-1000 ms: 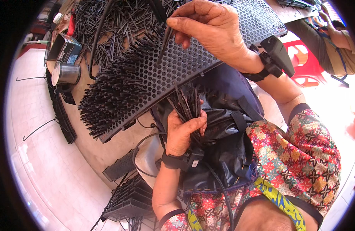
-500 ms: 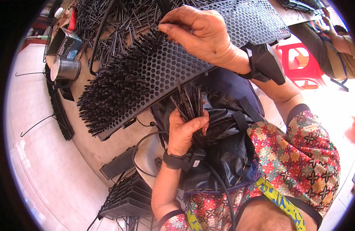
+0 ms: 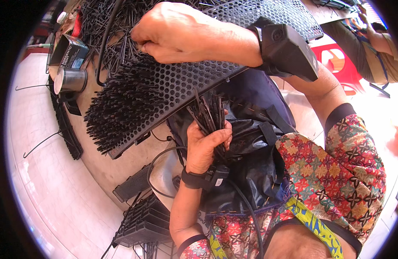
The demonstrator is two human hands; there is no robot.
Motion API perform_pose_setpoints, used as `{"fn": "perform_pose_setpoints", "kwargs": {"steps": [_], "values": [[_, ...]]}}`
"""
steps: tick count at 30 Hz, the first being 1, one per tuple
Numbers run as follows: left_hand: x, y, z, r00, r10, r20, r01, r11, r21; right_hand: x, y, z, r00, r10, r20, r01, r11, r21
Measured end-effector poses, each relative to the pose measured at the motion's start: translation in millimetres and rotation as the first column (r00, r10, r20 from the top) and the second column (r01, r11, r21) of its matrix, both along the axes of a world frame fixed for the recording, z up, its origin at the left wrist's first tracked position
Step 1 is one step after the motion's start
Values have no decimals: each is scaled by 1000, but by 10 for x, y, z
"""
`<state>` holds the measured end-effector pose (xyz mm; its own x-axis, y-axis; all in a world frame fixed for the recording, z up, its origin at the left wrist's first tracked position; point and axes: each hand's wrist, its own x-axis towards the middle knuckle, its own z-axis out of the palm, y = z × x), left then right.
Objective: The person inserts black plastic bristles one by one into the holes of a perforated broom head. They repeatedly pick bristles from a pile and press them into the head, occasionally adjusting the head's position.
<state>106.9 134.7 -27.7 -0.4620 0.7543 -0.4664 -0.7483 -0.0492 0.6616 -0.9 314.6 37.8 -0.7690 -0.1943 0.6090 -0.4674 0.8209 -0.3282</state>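
Observation:
A long black perforated panel point(image 3: 219, 74) lies slanted in front of me, its left part packed with upright black bristle-like tufts point(image 3: 123, 103). My left hand point(image 3: 203, 144) is closed round a bundle of thin dark strips point(image 3: 207, 113), just below the panel's near edge. Above the upper edge of the tufts hangs my right hand point(image 3: 177, 36), fingers curled and pressed together. Whatever its fingertips hold, if anything, is hidden behind the hand. Black sheeting point(image 3: 246, 142) covers my lap under the left hand.
Loose black strips point(image 3: 95, 26) are heaped beyond the panel. To the left stand a metal can point(image 3: 71, 80) and a dark box point(image 3: 71, 51). A stack of black trays point(image 3: 143, 220) sits lower left. A red stool point(image 3: 337, 60) and another person point(image 3: 371, 47) are at the right.
My right hand has moved left and away from me, from over the bare holes to above the tufts and loose strips, turning as it went. My left hand keeps its bundle in nearly the same place.

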Motion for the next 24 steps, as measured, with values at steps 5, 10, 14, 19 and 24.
{"fn": "perform_pose_setpoints", "kwargs": {"steps": [5,10,14,19,24], "values": [[-3,-14,14,999,-36,-3,36,999,30,24,10,97,991,120,60,-121,993,9],[-2,9,9,1000,-13,-7,13,1000,25,140,36,28,994,59,92,-66,995,76],[1,5,7,1000,-6,-13,7,1000,26,279,69,-102,998,-22,55,15,992,125],[-5,-15,19,1000,-3,-3,3,997,81,488,108,-141,996,-25,84,31,997,-76],[5,-19,43,1000,17,-1,-16,994,112,879,151,21,759,288,584,82,848,-524]]}}
